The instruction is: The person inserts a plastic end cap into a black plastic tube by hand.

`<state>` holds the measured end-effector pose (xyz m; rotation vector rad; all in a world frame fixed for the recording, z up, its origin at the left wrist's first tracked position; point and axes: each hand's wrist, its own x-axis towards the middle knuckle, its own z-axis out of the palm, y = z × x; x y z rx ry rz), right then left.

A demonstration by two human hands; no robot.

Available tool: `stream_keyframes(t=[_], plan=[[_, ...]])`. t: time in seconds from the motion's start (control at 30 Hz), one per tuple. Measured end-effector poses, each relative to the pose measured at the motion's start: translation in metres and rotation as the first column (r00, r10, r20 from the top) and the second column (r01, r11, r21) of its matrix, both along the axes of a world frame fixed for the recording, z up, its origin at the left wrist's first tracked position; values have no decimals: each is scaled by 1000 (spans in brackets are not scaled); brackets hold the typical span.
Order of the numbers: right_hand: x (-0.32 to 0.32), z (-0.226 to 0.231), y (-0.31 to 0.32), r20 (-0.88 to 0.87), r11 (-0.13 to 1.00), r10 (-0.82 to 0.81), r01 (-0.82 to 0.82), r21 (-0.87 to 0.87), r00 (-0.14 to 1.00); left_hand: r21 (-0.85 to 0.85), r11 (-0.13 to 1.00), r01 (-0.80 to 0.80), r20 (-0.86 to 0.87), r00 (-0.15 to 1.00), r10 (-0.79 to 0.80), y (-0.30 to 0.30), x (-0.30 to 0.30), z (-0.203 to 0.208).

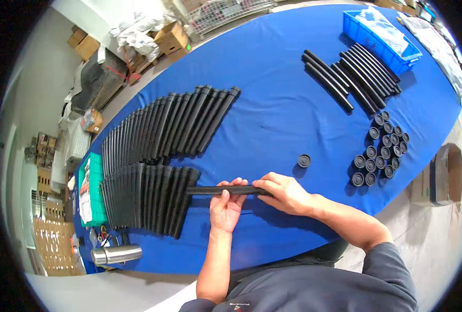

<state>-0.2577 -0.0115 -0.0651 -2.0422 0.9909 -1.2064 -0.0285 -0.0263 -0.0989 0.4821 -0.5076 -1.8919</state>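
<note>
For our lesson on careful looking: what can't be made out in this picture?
All in the head view:
Held black tube: its right end, hidden by the right hand.
Blue crate: floor covered by white plastic.
Coloured items beside the silver cylinder: too small to identify.
Dark shirt: cut off by the lower edge.

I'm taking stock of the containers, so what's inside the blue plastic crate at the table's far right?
The blue plastic crate holds crumpled, whitish plastic film. The film covers most of the bottom, so whatever lies beneath it cannot be seen.

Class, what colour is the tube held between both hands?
The tube is black, shown best in the head view.
</note>
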Motion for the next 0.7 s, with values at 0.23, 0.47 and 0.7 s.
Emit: stream_keyframes(t=[0.23,0.47,0.7], plan=[[-5,-19,-9,102,977,69,-88,195,992,-43,999,-25,82,996,28,-1,-2,0],[-1,-11,-5,57,978,66,-76,195,996,-82,996,44,-6,999,-44,-5,11,-2],[6,-18,0,26,1000,-4,4,10,1000,14,1000,4,20,1000,-5,-6,9,-5]])
